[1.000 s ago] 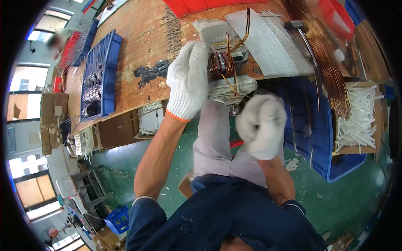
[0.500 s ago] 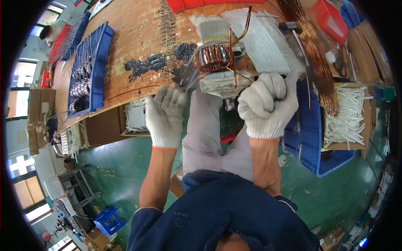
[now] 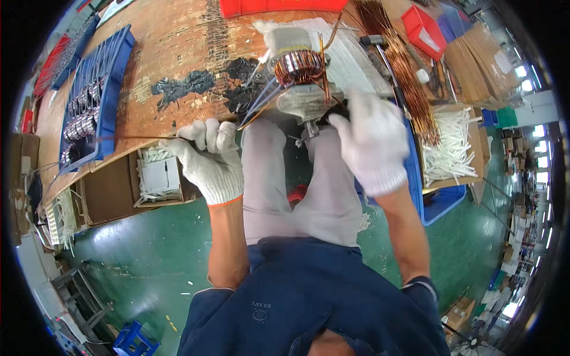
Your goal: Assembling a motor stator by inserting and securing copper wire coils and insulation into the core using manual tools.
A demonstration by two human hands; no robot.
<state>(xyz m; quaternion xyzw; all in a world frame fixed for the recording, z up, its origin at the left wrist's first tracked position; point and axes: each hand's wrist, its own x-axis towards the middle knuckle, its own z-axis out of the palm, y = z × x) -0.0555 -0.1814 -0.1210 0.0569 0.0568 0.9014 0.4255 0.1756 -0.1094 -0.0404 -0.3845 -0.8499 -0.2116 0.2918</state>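
Note:
A ring-shaped coil [image 3: 298, 67] wound with copper wire sits between the cloth-wrapped jaws of a clamp [image 3: 306, 99] at the bench's near edge. Thick copper wire ends stick up at the coil's right side. My left hand [image 3: 209, 159], in a white knit glove, is left of the clamp with fingers curled closed on a thin copper wire [image 3: 139, 137], whose end reaches left toward the blue tray. A blurred loop of wire shows between this hand and the coil. My right hand [image 3: 373, 145], also gloved, is beside the clamp's right side; motion smears its fingers, so its grip is unclear.
A blue tray [image 3: 122, 89] of wound cores stands on the left. On the right lie a hammer [image 3: 389, 62], a bundle of copper wires [image 3: 409, 95] and a box of white tubes [image 3: 448, 148]. A red bin [image 3: 279, 7] sits at the back.
My left hand has moved left and lower, its fingers now curled on the wire. My right hand has gone from a fist to a blurred, looser shape. The view has shifted.

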